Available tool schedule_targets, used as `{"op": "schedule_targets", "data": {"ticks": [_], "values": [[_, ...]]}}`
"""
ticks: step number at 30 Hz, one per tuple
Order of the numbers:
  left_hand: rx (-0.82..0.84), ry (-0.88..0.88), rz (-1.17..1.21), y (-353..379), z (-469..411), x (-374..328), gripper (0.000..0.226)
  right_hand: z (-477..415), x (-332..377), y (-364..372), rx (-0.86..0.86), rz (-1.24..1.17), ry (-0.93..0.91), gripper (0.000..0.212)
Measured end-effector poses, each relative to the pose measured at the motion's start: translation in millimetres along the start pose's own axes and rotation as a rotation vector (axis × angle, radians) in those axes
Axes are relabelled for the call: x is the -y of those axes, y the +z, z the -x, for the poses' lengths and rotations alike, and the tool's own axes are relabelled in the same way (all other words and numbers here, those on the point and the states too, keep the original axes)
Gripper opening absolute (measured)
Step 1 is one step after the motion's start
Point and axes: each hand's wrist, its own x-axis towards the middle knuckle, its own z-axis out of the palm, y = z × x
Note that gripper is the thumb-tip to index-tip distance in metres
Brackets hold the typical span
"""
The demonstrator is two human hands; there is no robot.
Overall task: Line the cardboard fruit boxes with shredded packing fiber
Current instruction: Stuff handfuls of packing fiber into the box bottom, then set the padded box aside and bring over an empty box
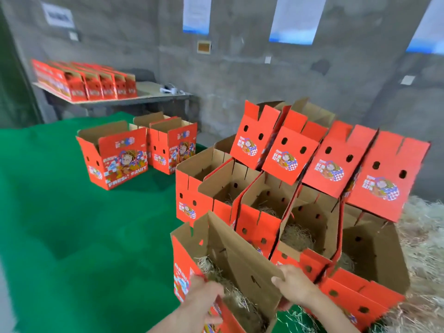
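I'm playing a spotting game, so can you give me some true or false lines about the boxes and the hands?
1. The nearest box has shredded fiber inside. True.
2. The right hand pinches the brown flap of that box. True.
3. The left hand hangs in the air, far from every box. False: it holds the near edge of the nearest box.
4. The table at the back holds only green boxes. False: a row of red boxes stands on it.
5. The cloth under the boxes is green. True.
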Motion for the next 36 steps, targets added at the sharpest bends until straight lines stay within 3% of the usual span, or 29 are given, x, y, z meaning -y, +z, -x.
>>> {"op": "schedule_targets", "data": {"ticks": [5, 7, 10, 15, 23, 28, 33, 36], "values": [[-0.286, 0.196, -0.067, -20.1, 3.2, -20.7, 0.058, -11.8, 35.8, -3.2, -0.044, -0.041, -0.098, 0.024], [-0.313, 0.278, 0.005, -33.3, 9.7, -34.7, 0.062, -17.6, 53.9, -6.6, -0.062, -0.124, -0.128, 0.02], [-0.358, 0.482, 0.06, -54.0, 21.3, -60.3, 0.078, -26.1, 90.2, -7.1, -0.014, -0.422, -0.119, 0.01], [-0.486, 0.768, -0.119, -87.0, 21.1, -100.0, 0.086, -48.3, 155.1, 9.1, -0.02, -0.824, -0.054, 0.011], [-0.401, 0.706, -0.019, -194.2, -48.6, -152.6, 0.074, -109.7, 255.5, 41.1, -0.071, -1.023, 0.12, 0.007], [-0.306, 0.649, -0.013, -283.3, -124.5, -200.5, 0.062, -194.5, 332.9, 69.0, -0.282, -0.829, 0.184, 0.041], [-0.134, 0.684, -0.233, -343.6, -194.7, -254.5, 0.087, -271.7, 394.4, 64.7, -0.364, -0.946, 0.306, 0.03], [-0.111, 0.623, -0.307, -362.1, -227.9, -272.4, 0.084, -305.1, 412.4, 61.6, -0.417, -0.977, 0.378, 0.033]]}}
